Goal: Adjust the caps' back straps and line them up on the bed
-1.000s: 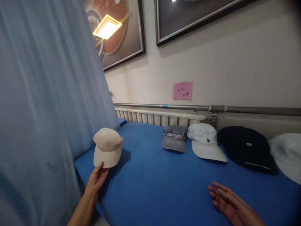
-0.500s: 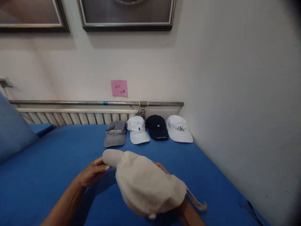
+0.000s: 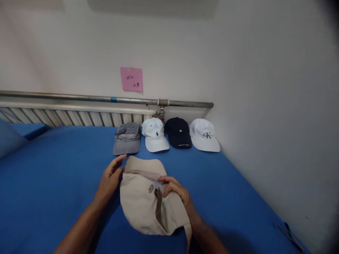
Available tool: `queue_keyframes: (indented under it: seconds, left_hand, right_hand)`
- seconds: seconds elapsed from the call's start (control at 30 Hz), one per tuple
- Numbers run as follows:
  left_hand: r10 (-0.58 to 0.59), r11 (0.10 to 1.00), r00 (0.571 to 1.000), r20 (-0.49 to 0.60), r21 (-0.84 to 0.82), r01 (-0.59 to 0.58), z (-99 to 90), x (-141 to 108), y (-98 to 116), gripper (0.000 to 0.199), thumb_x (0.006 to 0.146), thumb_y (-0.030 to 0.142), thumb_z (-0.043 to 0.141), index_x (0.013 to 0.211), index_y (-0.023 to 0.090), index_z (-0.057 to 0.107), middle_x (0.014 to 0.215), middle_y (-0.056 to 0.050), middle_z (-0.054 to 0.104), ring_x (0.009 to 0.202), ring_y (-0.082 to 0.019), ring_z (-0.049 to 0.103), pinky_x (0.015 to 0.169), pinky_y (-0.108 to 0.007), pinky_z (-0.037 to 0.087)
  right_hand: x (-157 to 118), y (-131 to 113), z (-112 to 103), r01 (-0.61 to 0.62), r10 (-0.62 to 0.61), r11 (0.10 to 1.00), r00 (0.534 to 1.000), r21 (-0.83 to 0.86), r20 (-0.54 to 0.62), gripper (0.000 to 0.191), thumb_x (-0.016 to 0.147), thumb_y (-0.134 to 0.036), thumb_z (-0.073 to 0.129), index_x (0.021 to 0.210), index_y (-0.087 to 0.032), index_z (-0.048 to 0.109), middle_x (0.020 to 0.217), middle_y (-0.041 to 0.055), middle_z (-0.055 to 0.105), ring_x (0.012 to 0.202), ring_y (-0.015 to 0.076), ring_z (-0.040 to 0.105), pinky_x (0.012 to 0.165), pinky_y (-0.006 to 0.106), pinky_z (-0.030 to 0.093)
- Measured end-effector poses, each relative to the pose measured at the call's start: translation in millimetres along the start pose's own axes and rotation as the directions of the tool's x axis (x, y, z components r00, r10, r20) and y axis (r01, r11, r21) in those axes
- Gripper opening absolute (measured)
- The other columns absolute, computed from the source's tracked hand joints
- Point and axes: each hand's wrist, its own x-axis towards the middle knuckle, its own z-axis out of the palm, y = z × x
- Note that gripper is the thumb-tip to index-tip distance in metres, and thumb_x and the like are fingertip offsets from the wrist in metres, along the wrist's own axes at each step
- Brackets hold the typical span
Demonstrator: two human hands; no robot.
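On the far left a bit of light blue curtain (image 3: 9,143) pokes in over the blue bed sheet (image 3: 53,176). A metal pipe (image 3: 79,98) runs along the wall, with a white radiator (image 3: 66,118) under it and a pink sticky note (image 3: 131,79) above it.

The left hand (image 3: 109,178) comes next. Its fingers are loose and a little spread, and they do not pinch anything. The fingertips point up toward the wall. The hand sits just beside the left edge of the beige cap (image 3: 148,197) and looks like it touches the edge, but I cannot tell for sure.

The beige cap lies on the sheet right in front of the person, between the 2 hands. Its long way runs from the person toward the wall, with the brim at the far end and the back strap at the near end. The strap hangs loose at the bottom.

The right hand (image 3: 174,188) is on top of the cap. Its fingers are bent and pressed down near the small metal buckle (image 3: 151,188). This hand has the better hold, so it is the nearer 1 to the cap.

Behind, 4 caps sit in a row by the wall: a gray cap (image 3: 127,138), a white cap with a tiny horse (image 3: 155,134), a navy cap (image 3: 178,133) and a white cap with letters (image 3: 204,134). They are well apart from the hands.
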Motion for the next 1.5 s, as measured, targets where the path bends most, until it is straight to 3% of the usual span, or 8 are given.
queue_keyframes:
  seconds: [0.1, 0.2, 0.37, 0.67, 0.9, 1.13, 1.37, 1.5]
  left_hand:
    - [0.264, 0.923, 0.952, 0.154, 0.248, -0.296, -4.0, -11, 19, 0.030, 0.092, 0.030, 0.050, 0.119, 0.022, 0.062, 0.129, -0.009, 0.062, 0.126, -0.026, 0.050, 0.108, -0.044, 0.035]
    - [0.509, 0.667, 0.768, 0.390, 0.386, -0.638, 3.6, -24, 42, 0.028, 0.090, 0.025, 0.055, 0.117, 0.020, 0.061, 0.120, -0.007, 0.067, 0.123, -0.025, 0.052, 0.111, -0.045, 0.029]
    - [0.401, 0.526, 0.663, 0.632, 0.433, -0.732, 21.8, -43, 65, 0.041, 0.089, 0.040, 0.059, 0.122, 0.015, 0.057, 0.112, -0.010, 0.067, 0.110, -0.027, 0.057, 0.108, -0.052, 0.027]
    - [-0.019, 0.872, 0.630, 0.776, 0.321, -0.370, -5.8, -32, 78, 0.029, 0.087, 0.038, 0.059, 0.067, 0.017, 0.061, 0.066, 0.002, 0.054, 0.067, -0.013, 0.052, 0.062, -0.025, 0.040]
    - [-0.215, 0.973, 0.782, 0.585, 0.198, 0.119, -17.8, -21, 58, 0.032, 0.077, 0.046, 0.068, 0.070, 0.015, 0.063, 0.065, 0.002, 0.051, 0.059, -0.011, 0.045, 0.055, -0.021, 0.035]
    - [-0.196, 0.977, 0.823, 0.534, 0.033, 0.211, -22.9, -17, 48, 0.031, 0.076, 0.047, 0.070, 0.075, 0.016, 0.067, 0.065, 0.002, 0.053, 0.058, -0.010, 0.044, 0.054, -0.020, 0.033]
    - [-0.154, 0.984, 0.819, 0.553, 0.014, 0.176, -23.2, -18, 49, 0.018, 0.082, 0.036, 0.067, 0.081, 0.018, 0.072, 0.079, -0.002, 0.062, 0.070, -0.013, 0.052, 0.065, -0.023, 0.040]
    - [-0.206, 0.973, 0.775, 0.598, 0.040, 0.228, -23.7, -19, 47, 0.020, 0.081, 0.036, 0.066, 0.084, 0.017, 0.072, 0.074, -0.001, 0.062, 0.065, -0.012, 0.051, 0.061, -0.023, 0.038]
  right_hand:
    - [0, 2, 2, 0.045, -0.046, 0.996, 0.999, -0.073, -0.007, 0.009, 0.077, -0.019, 0.069, 0.069, -0.021, 0.065, 0.111, 0.0062, 0.064, 0.105, 0.0217, 0.060, 0.092, 0.033, 0.043]
    - [-1, 2, 5, 0.110, -0.113, 0.985, 0.993, -0.131, -0.013, 0.011, 0.078, -0.016, 0.069, 0.070, -0.022, 0.063, 0.107, 0.0046, 0.065, 0.103, 0.0199, 0.060, 0.090, 0.031, 0.044]
    - [-4, -11, 13, 0.182, -0.191, 0.960, 0.981, -0.213, -0.023, 0.012, 0.080, -0.015, 0.066, 0.072, -0.022, 0.061, 0.100, 0.0046, 0.067, 0.098, 0.0194, 0.061, 0.086, 0.032, 0.046]
    - [-4, -21, 14, 0.217, -0.221, 0.941, 0.975, -0.260, 0.015, 0.010, 0.078, -0.012, 0.063, 0.080, -0.021, 0.060, 0.089, 0.0053, 0.068, 0.088, 0.0185, 0.064, 0.079, 0.032, 0.050]
    - [-21, -58, 19, 0.479, -0.421, 0.803, 0.877, -0.354, 0.232, 0.043, 0.080, -0.013, 0.063, 0.120, -0.027, 0.055, 0.122, 0.0106, 0.061, 0.114, 0.0244, 0.058, 0.100, 0.044, 0.045]
    - [-29, -71, 22, 0.502, -0.443, 0.840, 0.854, -0.205, 0.273, 0.044, 0.088, -0.014, 0.058, 0.127, -0.033, 0.055, 0.113, 0.0090, 0.066, 0.106, 0.0224, 0.064, 0.100, 0.043, 0.048]
    - [-32, -82, 17, 0.014, -0.046, 0.980, 0.986, 0.196, 0.159, 0.018, 0.094, -0.029, 0.053, 0.099, -0.031, 0.070, 0.088, 0.0033, 0.069, 0.086, 0.0197, 0.065, 0.078, 0.035, 0.053]
    - [-27, -78, 17, -0.291, 0.261, 0.791, 0.956, 0.539, 0.134, 0.013, 0.085, -0.037, 0.064, 0.085, -0.024, 0.067, 0.081, 0.0012, 0.066, 0.053, 0.0094, 0.054, 0.048, 0.021, 0.045]
